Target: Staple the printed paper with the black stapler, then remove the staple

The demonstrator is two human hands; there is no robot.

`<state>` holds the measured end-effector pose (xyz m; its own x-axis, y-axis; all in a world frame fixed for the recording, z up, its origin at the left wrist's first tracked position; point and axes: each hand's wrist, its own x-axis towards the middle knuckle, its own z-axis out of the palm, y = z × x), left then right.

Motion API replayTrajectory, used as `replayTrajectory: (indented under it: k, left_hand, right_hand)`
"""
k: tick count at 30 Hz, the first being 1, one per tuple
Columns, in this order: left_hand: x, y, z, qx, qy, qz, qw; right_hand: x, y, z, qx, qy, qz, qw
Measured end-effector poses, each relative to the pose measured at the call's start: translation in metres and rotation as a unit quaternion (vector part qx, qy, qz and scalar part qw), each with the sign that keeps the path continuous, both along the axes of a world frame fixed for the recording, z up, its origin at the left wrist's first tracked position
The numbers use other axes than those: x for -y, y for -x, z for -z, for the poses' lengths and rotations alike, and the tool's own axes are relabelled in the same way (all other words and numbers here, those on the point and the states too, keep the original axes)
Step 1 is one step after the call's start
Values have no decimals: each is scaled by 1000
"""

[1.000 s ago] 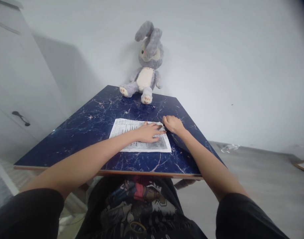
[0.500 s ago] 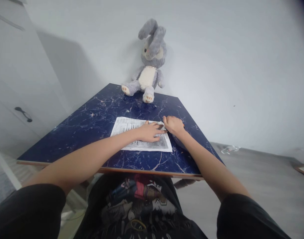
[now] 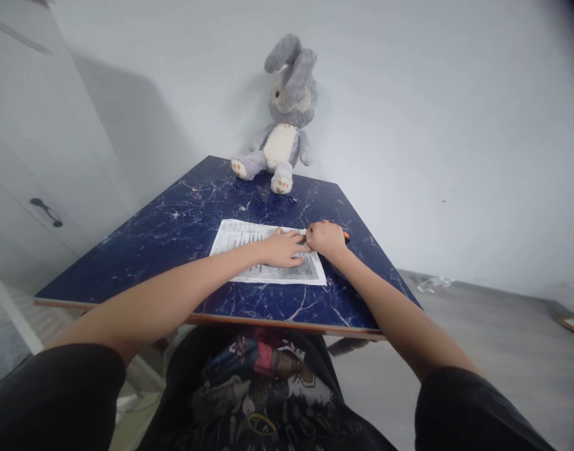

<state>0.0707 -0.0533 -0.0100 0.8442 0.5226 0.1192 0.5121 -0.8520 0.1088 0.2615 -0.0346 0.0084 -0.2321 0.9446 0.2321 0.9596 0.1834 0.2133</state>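
Observation:
A printed sheet of paper (image 3: 240, 234) lies flat on the dark blue marble-patterned table (image 3: 174, 216). My left hand (image 3: 282, 248) rests on the sheet, palm down with its fingers spread, pointing right. At the paper's right edge, my right hand (image 3: 325, 238) is closed, its fingers curled close to my left fingertips. From the far side of this fist pokes the orange and black end of a slim object (image 3: 346, 237). The rest of that object is mostly covered by the hand, so its kind is unclear.
A grey plush rabbit (image 3: 284, 141) sits at the table's back edge against the white wall (image 3: 432, 125). To the left stands a white cabinet with a dark handle (image 3: 46, 212). A clear plastic scrap (image 3: 435, 284) lies on the floor at right.
My right hand has turned and shifted slightly left over the paper's edge. More of the orange end now shows behind it. My left hand stays in place on the sheet.

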Motion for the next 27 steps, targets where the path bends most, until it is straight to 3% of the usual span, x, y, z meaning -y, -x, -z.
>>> replayTrajectory:
  k: [5, 27]
  left_hand:
    - [-1, 0, 1, 5, 4, -3, 1000]
    - [0, 1, 1, 6, -3, -3, 1000]
  right_hand:
    - [2, 3, -2, -7, 12, 26, 1000]
    - [9, 7, -7, 15, 32, -8, 999]
